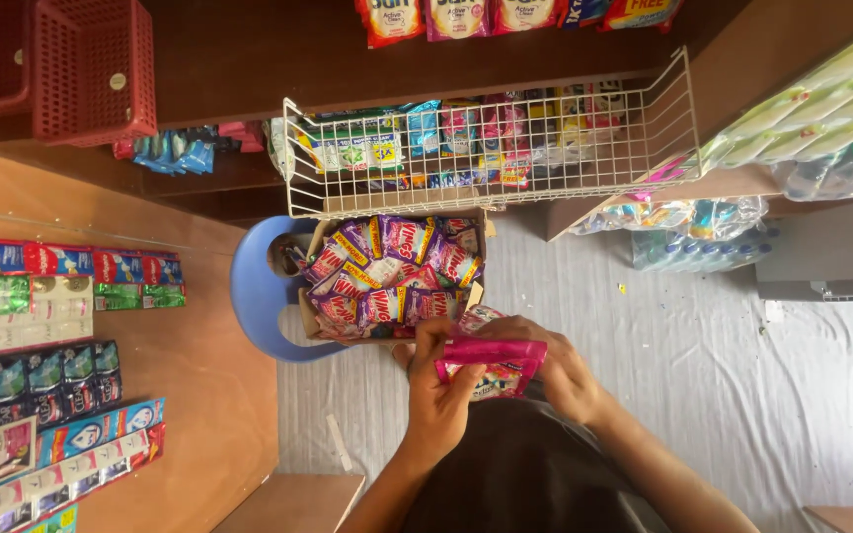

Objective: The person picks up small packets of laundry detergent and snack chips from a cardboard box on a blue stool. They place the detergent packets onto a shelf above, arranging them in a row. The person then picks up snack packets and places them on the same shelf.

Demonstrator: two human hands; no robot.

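head view, looking down at two bare hands w/ a pink sachet pack [494, 363] gripped between them, just above the person's dark lap. left hand [438, 395] is closed on the pack's left end, thumb on top; right hand [557, 367] is closed over its right end. the step looks like handling one pack lifted clear of the rest, poss. tearing or sorting it; any next move needs a firm pinch at both ends, as it's limp. the pack is flat, glossy, bright pink w/ a paler printed face, slightly creased. just beyond sits an open cardboard box [310, 318] full of purple-pink sachets [397, 271], on a blue plastic stool [254, 296]. a white wire basket [491, 148] of mixed packets hangs past the box.
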